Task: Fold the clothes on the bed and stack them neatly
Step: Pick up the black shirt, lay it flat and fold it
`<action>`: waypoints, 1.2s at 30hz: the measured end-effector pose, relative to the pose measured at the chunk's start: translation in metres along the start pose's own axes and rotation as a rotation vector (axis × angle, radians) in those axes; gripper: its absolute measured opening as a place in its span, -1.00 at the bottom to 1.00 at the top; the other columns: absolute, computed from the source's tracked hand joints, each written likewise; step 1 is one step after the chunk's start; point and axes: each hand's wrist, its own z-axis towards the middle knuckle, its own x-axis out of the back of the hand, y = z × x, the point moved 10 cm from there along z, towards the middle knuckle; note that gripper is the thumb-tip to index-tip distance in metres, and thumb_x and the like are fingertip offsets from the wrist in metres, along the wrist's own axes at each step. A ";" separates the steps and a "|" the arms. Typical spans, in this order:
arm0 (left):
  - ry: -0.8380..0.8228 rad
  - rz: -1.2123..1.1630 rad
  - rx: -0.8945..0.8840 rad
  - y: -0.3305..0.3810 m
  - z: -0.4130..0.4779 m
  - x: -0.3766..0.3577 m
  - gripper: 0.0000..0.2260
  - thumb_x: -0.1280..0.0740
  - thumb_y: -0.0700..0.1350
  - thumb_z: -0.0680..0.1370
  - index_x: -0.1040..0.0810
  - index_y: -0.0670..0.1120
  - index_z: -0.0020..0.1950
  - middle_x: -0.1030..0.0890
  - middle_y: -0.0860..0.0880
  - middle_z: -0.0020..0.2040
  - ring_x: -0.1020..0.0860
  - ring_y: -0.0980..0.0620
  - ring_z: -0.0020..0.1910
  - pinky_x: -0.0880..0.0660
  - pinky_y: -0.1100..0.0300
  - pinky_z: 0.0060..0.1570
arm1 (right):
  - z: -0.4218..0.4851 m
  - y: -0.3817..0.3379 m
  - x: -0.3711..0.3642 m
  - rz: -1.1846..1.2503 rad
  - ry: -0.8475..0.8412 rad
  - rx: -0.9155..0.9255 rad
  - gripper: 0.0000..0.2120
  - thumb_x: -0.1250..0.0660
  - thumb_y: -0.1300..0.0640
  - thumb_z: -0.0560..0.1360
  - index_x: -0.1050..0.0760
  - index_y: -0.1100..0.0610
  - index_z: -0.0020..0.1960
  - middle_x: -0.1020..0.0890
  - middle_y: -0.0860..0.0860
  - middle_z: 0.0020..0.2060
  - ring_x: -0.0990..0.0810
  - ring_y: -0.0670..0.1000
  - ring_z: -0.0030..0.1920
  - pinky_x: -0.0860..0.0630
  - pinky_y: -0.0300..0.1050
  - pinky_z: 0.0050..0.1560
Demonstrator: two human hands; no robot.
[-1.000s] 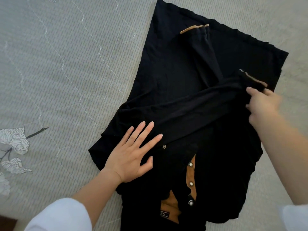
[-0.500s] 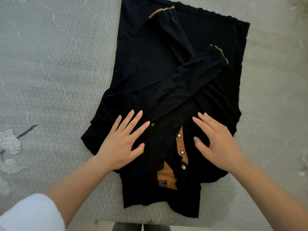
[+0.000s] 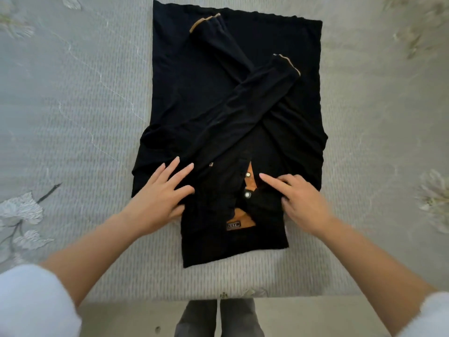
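Observation:
A black long-sleeved shirt (image 3: 218, 93) with tan trim lies flat on the grey bed (image 3: 73, 105), collar toward me. Both sleeves are folded in and cross over its body, their tan cuffs pointing away. My left hand (image 3: 158, 198) rests flat with straight fingers on the shirt's left shoulder area. My right hand (image 3: 298, 198) sits at the collar's right side, index finger stretched toward the tan button placket (image 3: 250, 181), the other fingers curled into the black fabric.
The bedspread carries white and pale flower prints at the left (image 3: 21, 212) and right (image 3: 435, 198) edges. The bed's near edge (image 3: 218, 296) runs just below the shirt, with floor and my legs (image 3: 218, 319) beyond it.
My right hand let go of the sleeve cuff at the right, leaving it across the shirt, and came to the collar. The view shifted so the shirt lies centred.

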 end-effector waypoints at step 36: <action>0.427 -0.606 0.859 -0.111 0.026 0.084 -0.52 -0.28 0.04 0.54 -0.28 -0.04 0.41 -0.33 -0.12 0.40 -0.29 -0.14 0.38 -0.23 -0.03 0.34 | 0.025 0.082 0.098 0.231 0.340 -0.533 -0.54 -0.26 -0.03 0.53 -0.35 0.10 0.38 -0.44 0.06 0.29 -0.38 0.09 0.32 -0.31 0.05 0.31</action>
